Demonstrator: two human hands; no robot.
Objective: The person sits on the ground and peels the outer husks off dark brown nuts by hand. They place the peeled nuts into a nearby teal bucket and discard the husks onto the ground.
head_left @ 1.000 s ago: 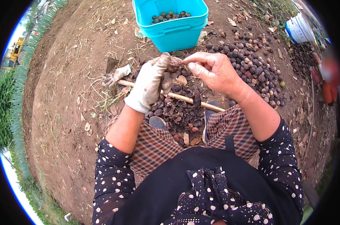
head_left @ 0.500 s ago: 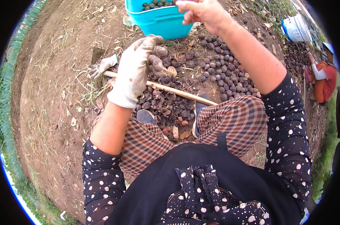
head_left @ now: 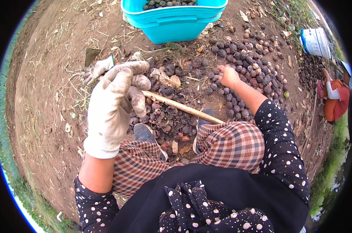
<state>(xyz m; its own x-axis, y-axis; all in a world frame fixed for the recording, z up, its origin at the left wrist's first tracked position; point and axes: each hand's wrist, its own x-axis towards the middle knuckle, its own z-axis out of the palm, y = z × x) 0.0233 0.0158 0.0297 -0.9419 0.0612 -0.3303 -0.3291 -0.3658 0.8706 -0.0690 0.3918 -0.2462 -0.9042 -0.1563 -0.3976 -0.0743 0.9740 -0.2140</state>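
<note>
Outdoors, probably farmland: bare soil (head_left: 47, 116), blurred greenery (head_left: 6, 143).

Brown soil (head_left: 47, 116): dark nuts (head_left: 257, 79) right, husk heap (head_left: 170, 119) centre, turquoise tub (head_left: 172, 31), loose glove (head_left: 101, 66), dry leaves (head_left: 244, 16).

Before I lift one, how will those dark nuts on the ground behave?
The dark nuts look roundish, so one would probably roll if nudged. Rough-looking surfaces suggest little slipping, and small size beside the turquoise tub suggests an easy lift.

The ground (head_left: 47, 128) is lit by soft, bright daylight. Edges are bent round; corners are left black.
</note>
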